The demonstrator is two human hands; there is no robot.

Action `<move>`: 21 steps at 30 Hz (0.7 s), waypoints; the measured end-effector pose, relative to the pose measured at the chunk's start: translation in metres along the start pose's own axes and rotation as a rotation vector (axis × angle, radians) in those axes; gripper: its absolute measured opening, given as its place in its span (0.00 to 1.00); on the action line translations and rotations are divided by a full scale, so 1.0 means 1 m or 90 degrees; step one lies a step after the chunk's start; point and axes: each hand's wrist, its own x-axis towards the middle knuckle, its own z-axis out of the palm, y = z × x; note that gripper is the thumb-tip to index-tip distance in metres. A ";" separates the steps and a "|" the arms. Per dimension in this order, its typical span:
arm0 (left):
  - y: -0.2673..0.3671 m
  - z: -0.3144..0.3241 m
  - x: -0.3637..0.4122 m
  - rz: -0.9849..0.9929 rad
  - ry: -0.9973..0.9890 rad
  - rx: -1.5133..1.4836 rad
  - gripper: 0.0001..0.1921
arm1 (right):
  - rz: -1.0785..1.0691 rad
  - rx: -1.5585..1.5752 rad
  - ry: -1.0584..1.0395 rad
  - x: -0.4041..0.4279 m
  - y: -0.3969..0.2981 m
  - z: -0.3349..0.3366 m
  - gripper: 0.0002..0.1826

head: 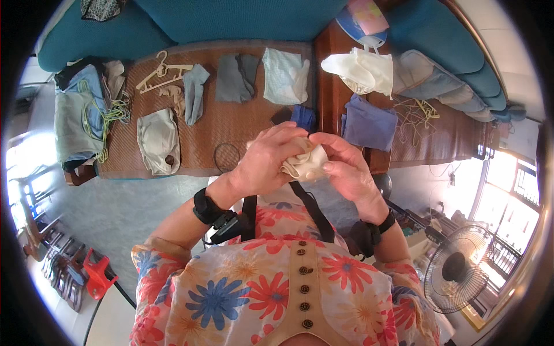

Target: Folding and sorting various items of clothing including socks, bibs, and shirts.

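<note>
A small bundled cream-coloured cloth (312,163) is held between both hands in front of my chest. My left hand (270,161) grips its left side, with the fingers curled over the top. My right hand (348,166) pinches the right edge between thumb and fingers. The kind of garment cannot be made out, since it is crumpled and partly covered by my fingers. Just beyond the hands, a folded dark blue cloth (304,116) lies on the woven seat mat (194,147) of the sofa. A folded purple-blue garment (371,123) rests to the right on the wooden armrest.
Folded clothes, including a grey garment (236,78), a pale checked cloth (283,75) and a light garment (159,140), lie along the seat. A cream hanger (162,75) lies behind them. Clothes and hangers are heaped at left (82,116). A standing fan (456,268) is at right.
</note>
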 end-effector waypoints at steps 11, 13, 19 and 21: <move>0.001 -0.023 0.001 -0.121 -0.139 -0.067 0.11 | 0.096 -0.713 -0.014 0.017 0.005 -0.004 0.31; -0.006 -0.028 -0.005 -0.255 -0.193 -0.182 0.14 | 0.062 -0.684 0.014 0.013 0.017 -0.014 0.26; -0.033 -0.025 -0.046 -0.419 -0.268 -0.547 0.18 | 0.174 -0.309 0.030 0.009 0.018 -0.015 0.19; -0.038 -0.026 -0.052 -0.413 -0.276 -0.540 0.19 | 0.199 -0.231 0.034 0.010 0.020 -0.018 0.22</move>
